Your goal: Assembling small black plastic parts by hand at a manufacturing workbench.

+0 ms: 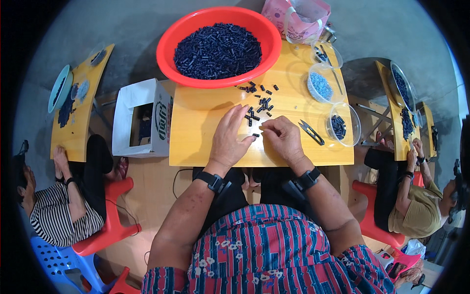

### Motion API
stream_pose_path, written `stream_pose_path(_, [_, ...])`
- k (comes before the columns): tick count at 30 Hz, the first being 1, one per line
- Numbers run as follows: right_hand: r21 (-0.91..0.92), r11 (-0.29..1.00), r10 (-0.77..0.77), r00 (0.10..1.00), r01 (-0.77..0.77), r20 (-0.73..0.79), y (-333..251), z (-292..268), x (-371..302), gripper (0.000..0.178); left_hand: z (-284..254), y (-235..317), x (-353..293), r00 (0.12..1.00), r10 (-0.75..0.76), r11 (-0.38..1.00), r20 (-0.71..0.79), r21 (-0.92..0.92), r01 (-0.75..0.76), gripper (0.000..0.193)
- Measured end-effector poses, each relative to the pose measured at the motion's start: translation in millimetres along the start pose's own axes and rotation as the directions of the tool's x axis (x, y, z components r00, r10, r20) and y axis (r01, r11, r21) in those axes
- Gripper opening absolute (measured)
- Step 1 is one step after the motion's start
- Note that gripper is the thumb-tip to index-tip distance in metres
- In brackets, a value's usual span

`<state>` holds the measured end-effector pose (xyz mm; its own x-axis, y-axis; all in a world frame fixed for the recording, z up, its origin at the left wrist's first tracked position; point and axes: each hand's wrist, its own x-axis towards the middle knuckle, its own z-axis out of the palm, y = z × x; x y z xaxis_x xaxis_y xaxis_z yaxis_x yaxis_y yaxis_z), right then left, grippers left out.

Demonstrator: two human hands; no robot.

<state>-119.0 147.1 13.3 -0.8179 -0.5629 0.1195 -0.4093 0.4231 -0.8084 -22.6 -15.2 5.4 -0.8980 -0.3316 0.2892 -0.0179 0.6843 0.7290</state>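
Observation:
My left hand (229, 136) rests on the yellow table with its fingers stretched forward and its thumb apart. Just beyond the thumb tip lies a small dark cylindrical piece (256, 135), which the thumb seems to touch. Opposite it, my right hand (285, 142) is closed, thumb and fingertips pinched together. Whatever is between those fingertips is too small or hidden to make out. A loose group of the same short dark pieces (264, 104) is scattered ahead of both hands. Black thread snips (312, 132) lie to the right of my right hand.
A big red basin (164, 54) full of dark pieces stands at the table's far left. Along the right edge are a tub of pale blue beads (320, 87) and a clear tub of dark pieces (338, 126). A pink bag (296, 19) stands behind. People sit at side tables.

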Motion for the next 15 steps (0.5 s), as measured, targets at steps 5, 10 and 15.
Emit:
stream_pose_path(5, [-0.123,0.983,-0.122,0.984,0.139,0.133,-0.8,5.9,-5.1,0.012,0.8,-0.9,1.3,1.0,0.005,1.0,-0.005,-0.013,-0.005,0.079])
stream_pose_path(10, [-0.208,0.959,-0.181,0.98,0.195,0.084,1.7,14.9,-10.0,0.01,2.4,-1.7,1.0,0.999,0.027,1.0,-0.025,-0.002,-0.027,0.079])
stream_pose_path(15, [-0.368,0.892,-0.241,0.965,0.262,0.103,5.6,23.4,-12.1,0.009,5.4,-3.2,-1.1,0.998,0.037,0.999,-0.053,0.004,-0.036,0.072])
